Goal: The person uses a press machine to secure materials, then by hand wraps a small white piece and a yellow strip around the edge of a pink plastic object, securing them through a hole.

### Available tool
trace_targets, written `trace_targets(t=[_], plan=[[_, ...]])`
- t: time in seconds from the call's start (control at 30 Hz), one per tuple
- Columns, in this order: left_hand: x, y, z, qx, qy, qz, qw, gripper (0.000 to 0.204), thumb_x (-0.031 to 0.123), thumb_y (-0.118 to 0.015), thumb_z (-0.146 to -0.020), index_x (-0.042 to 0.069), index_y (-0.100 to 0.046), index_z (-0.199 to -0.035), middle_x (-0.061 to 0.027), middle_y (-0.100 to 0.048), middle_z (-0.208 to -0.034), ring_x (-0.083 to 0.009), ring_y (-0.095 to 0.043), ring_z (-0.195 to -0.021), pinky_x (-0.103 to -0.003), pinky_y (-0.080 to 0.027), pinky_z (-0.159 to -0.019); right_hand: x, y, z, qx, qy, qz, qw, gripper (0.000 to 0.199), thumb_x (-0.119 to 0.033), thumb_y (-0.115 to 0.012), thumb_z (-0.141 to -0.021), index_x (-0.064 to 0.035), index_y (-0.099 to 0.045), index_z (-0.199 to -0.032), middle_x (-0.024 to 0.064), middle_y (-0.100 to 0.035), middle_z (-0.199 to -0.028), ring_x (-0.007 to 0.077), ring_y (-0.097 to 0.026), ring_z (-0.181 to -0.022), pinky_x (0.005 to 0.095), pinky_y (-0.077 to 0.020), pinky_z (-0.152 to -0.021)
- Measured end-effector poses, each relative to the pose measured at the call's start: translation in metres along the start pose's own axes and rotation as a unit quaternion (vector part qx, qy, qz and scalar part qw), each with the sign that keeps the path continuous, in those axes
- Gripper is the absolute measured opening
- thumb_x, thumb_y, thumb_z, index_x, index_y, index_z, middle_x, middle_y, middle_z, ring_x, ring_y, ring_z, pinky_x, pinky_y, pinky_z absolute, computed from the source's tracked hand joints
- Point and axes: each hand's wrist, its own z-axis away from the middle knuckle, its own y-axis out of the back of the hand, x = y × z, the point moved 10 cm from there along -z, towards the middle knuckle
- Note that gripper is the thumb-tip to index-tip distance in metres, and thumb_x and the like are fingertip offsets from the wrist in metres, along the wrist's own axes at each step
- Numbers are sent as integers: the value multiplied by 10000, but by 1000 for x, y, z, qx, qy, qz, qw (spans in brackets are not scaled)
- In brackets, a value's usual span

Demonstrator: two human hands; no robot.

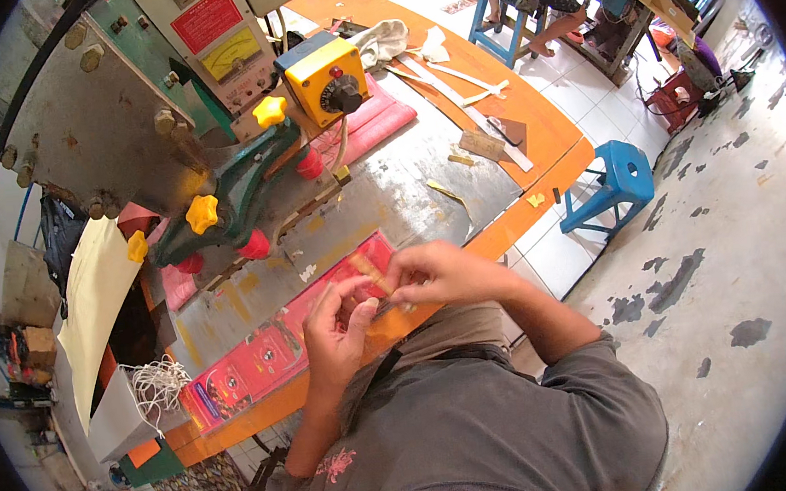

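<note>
My left hand (pixel 333 331) and my right hand (pixel 446 274) meet over the near edge of the work table. A small tan strip (pixel 367 268) shows between their fingertips, slightly blurred; its material is hard to make out. The right thumb and fingers pinch it, and the left thumb and curled fingers close on it from the other side. Beneath the hands lies a long red printed sheet (pixel 252 360) with a clear, shiny surface, flat along the table's front edge.
A press machine with yellow knobs (pixel 202 214) and a yellow control box (pixel 323 77) stands over the metal plate (pixel 407 189). A white box (pixel 129 414) with a bundle of white strings (pixel 159 386) is at the left. Scraps lie far right, beyond which stands a blue stool (pixel 612 189).
</note>
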Motion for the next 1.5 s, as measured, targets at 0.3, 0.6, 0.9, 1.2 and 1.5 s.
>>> trace_targets(t=[0.3,0.6,0.9,1.2,1.5], plan=[[-7,20,-2,71,37,173,982,399,313,-509,-1171,-18,-726,-1119,-99,-760,-876,-83,-627,-663,-233,-507,-594,-18,-29,3,16,16,-64,998,226,-223,-753,-1013,-4,-723,-1060,106,-722,-859,182,-676,-790,375,-550,-758],[-29,87,20,259,48,291,920,527,421,-460,-1174,-33,-710,-1076,-105,-713,-731,-126,-558,-514,-246,-427,-479,12,80,-7,74,4,220,973,224,-284,-710,-1003,-69,-751,-1050,166,-761,-923,322,-745,-862,435,-567,-815],[-24,72,25,129,58,293,945,564,428,-401,-1187,-44,-708,-1158,-60,-653,-710,-114,-558,-519,-240,-414,-470,100,312,-37,288,-94,507,807,230,-139,-725,-939,-111,-755,-1165,181,-750,-1109,365,-715,-1087,468,-560,-934],[-55,74,48,94,86,284,950,549,400,-353,-1201,-15,-710,-1163,-7,-563,-682,-69,-470,-535,-224,-376,-484,97,319,-36,297,-53,418,857,167,-114,-742,-948,-82,-746,-1112,144,-763,-1047,295,-728,-989,403,-555,-867],[-63,61,42,69,95,313,942,597,454,-338,-1191,-14,-709,-1177,2,-529,-669,-63,-424,-544,-226,-337,-500,64,297,13,402,92,-25,911,184,-102,-697,-1052,-46,-689,-1227,46,-754,-1040,73,-653,-902,227,-500,-777]])
